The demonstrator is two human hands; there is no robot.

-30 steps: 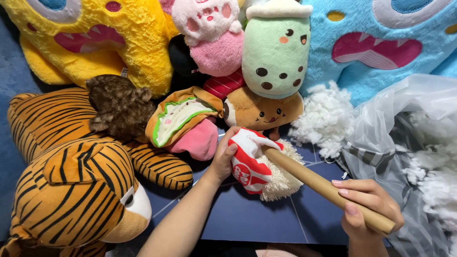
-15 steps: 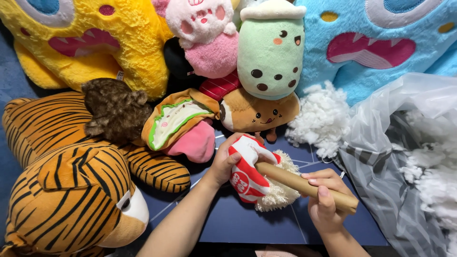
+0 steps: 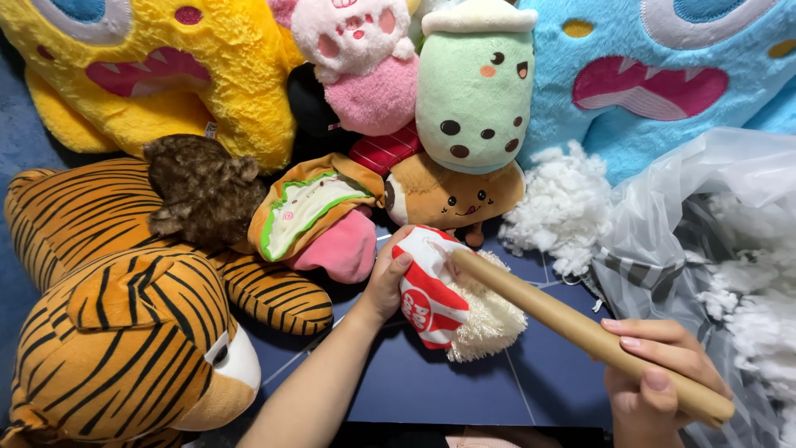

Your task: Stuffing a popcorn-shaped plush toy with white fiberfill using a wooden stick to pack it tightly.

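Note:
My left hand [image 3: 388,278] grips a small red-and-white striped plush [image 3: 429,299] with a cream fuzzy top [image 3: 489,319], holding it over the dark blue mat [image 3: 431,386]. A long tan wooden stick [image 3: 572,323] is held in my right hand [image 3: 655,386] at its lower end. The stick's tip pokes into the plush near its upper opening. A pile of white stuffing [image 3: 564,207] lies just behind and to the right.
Plush toys crowd the back and left: a big tiger [image 3: 116,307], yellow monster [image 3: 166,66], blue monster [image 3: 663,75], green cup plush [image 3: 474,91], pink plush [image 3: 365,66], taco plush [image 3: 311,211], brown plush [image 3: 452,195]. A clear plastic bag of stuffing [image 3: 713,249] sits right.
My right hand slid in along the stick toward the plush, then back out to its far end. The left hand keeps hold of the plush.

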